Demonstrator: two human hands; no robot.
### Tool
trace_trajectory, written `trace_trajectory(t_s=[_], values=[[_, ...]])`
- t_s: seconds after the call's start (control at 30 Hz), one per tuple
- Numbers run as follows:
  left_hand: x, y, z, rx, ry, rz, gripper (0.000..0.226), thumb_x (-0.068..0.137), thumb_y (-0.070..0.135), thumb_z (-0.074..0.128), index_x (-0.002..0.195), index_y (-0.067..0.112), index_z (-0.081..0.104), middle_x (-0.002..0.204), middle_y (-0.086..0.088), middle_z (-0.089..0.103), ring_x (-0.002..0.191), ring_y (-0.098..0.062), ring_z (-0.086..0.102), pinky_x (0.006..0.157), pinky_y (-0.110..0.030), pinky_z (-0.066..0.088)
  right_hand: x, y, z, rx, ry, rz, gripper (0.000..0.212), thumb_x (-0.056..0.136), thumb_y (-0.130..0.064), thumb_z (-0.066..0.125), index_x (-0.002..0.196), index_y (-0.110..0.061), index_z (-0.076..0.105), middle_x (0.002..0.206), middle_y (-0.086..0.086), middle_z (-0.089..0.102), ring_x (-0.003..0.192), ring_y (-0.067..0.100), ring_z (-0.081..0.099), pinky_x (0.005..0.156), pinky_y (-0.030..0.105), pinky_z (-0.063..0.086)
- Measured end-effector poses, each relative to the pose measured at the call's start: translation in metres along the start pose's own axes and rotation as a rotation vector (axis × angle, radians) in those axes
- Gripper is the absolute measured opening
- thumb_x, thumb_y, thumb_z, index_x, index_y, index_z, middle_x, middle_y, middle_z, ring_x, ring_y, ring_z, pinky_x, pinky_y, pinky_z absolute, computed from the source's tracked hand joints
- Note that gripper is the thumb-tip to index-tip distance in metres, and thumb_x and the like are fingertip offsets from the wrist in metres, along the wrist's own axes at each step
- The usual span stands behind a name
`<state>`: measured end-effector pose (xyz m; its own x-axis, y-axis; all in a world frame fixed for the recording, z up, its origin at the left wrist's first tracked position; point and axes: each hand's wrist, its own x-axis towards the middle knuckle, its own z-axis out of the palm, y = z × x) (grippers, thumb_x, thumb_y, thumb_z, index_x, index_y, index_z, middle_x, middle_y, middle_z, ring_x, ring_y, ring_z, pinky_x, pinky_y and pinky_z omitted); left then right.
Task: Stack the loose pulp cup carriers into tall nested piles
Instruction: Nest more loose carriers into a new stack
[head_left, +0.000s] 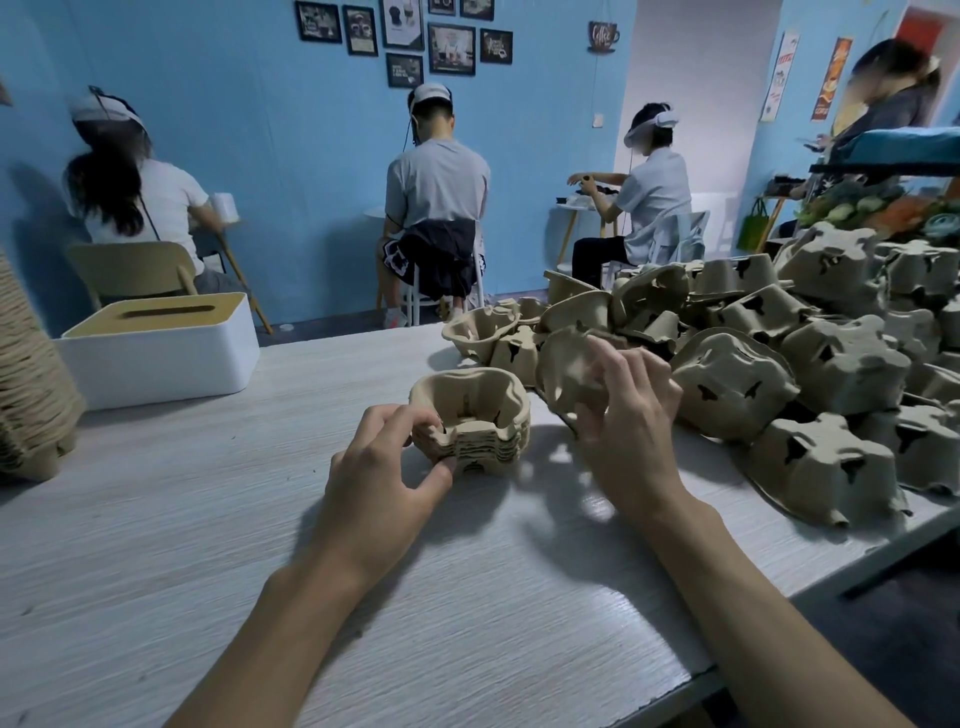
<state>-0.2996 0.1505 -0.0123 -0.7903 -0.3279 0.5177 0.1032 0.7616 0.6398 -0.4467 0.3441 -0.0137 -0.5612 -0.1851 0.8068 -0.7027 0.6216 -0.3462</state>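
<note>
Pinching pile (470, 422), left fingers (411, 417), right fingers (631, 370) round carrier (566, 378)

We look down on a pale, wood-grained counter (208, 545). Near its middle stands a short nested stack (470, 415) of pulp carriers, open side up. To the right a sprawling heap of loose carriers (810, 364) covers the counter out to its right edge, most of them upside down. At the far left sits a white tissue box (161, 353) with a tan lid, and just beside it, at the frame's edge, a tall nested pile (26, 374).
</note>
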Motion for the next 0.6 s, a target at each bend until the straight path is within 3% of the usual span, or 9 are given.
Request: trace_trajectory(t_s=[0.1, 0.27, 0.4, 0.5, 0.6], values=[[-0.001, 0.0, 0.0, -0.004, -0.002, 0.0, 0.032, 0.083, 0.023, 0.078, 0.104, 0.038, 0.059, 0.113, 0.016, 0.054, 0.104, -0.008, 0.058, 0.097, -0.05, 0.047, -0.003, -0.005, 0.002, 0.036, -0.011, -0.035, 0.062, 0.072, -0.008, 0.068, 0.132, -0.015, 0.054, 0.114, 0.004, 0.058, 0.113, 0.025, 0.045, 0.091, 0.032, 0.026], [-0.001, -0.001, 0.0, -0.007, -0.006, 0.005, 0.033, 0.083, 0.023, 0.078, 0.104, 0.038, 0.058, 0.113, 0.015, 0.054, 0.104, -0.009, 0.058, 0.096, -0.051, 0.047, -0.005, 0.0, -0.001, 0.118, 0.014, 0.071, 0.063, 0.076, -0.013, 0.075, 0.135, -0.012, 0.051, 0.128, 0.011, 0.042, 0.121, 0.029, 0.045, 0.102, 0.041, 0.04], [-0.001, -0.002, 0.0, -0.009, -0.012, 0.014, 0.032, 0.084, 0.024, 0.077, 0.105, 0.038, 0.057, 0.114, 0.014, 0.054, 0.105, -0.013, 0.059, 0.096, -0.051, 0.047, -0.006, 0.005, 0.002, 0.16, -0.047, 0.179, 0.056, 0.088, -0.011, 0.067, 0.14, -0.008, 0.047, 0.137, 0.011, 0.041, 0.127, 0.023, 0.042, 0.107, 0.026, 0.032], [0.0, -0.002, 0.0, -0.004, -0.008, 0.017, 0.031, 0.083, 0.025, 0.077, 0.106, 0.036, 0.058, 0.113, 0.014, 0.053, 0.104, -0.011, 0.059, 0.095, -0.051, 0.047, -0.002, 0.003, 0.003, 0.135, -0.052, 0.176, 0.058, 0.09, -0.011, 0.064, 0.144, -0.011, 0.044, 0.148, 0.009, 0.036, 0.131, 0.022, 0.039, 0.11, 0.034, 0.033], [-0.001, -0.003, 0.0, 0.001, -0.009, 0.01, 0.031, 0.084, 0.026, 0.076, 0.106, 0.036, 0.058, 0.113, 0.014, 0.053, 0.105, -0.011, 0.058, 0.096, -0.051, 0.047, 0.005, 0.001, 0.005, 0.082, -0.087, 0.193, 0.068, 0.091, -0.019, 0.062, 0.152, -0.024, 0.033, 0.156, 0.004, 0.029, 0.129, 0.025, 0.036, 0.106, 0.037, 0.03]])
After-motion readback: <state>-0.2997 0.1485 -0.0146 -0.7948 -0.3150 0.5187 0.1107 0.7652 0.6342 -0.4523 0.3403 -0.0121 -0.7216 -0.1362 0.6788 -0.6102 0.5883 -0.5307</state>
